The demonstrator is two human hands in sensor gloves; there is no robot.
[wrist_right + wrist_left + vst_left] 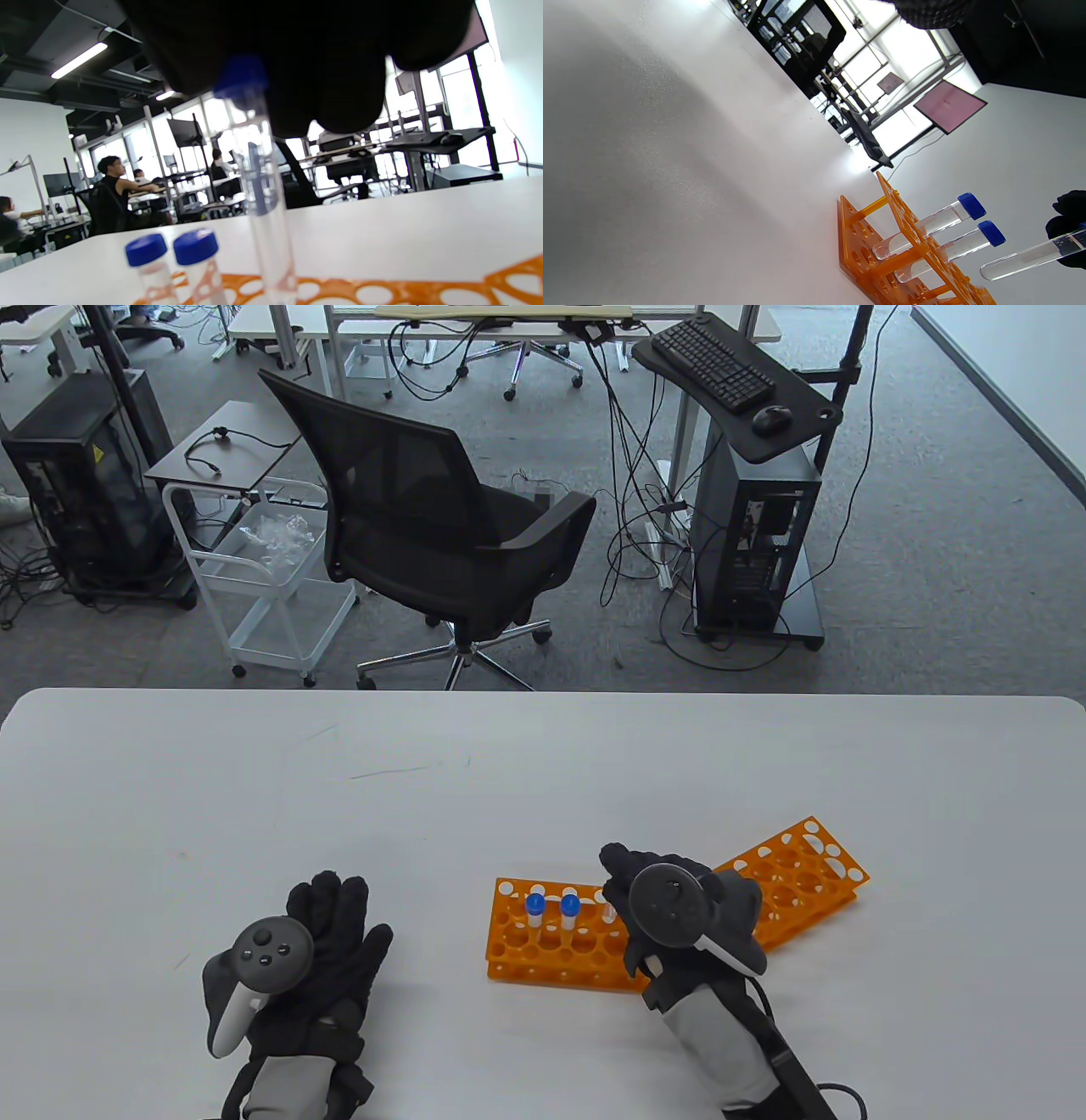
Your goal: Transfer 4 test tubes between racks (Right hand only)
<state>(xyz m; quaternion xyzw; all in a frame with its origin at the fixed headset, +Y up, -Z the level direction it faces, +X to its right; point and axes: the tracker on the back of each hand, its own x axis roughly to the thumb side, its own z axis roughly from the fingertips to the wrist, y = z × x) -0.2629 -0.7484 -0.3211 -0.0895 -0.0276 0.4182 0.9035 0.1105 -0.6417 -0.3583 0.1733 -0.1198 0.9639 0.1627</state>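
Right hand [679, 912], clear blue-capped tube [265, 199]

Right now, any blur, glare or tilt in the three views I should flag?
Table view: sharp, evenly lit, soft shadows under the left hand and right hand. Left wrist view: strongly tilted, blown-out windows, glare on the table; the orange rack is sharp. Right wrist view: the held tube and the dark fingers are out of focus; bright backlit windows behind.

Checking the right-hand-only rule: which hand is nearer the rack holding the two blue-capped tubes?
Right. The right hand is above the rack's right end, holding a tube; the left hand rests on the table, well left.
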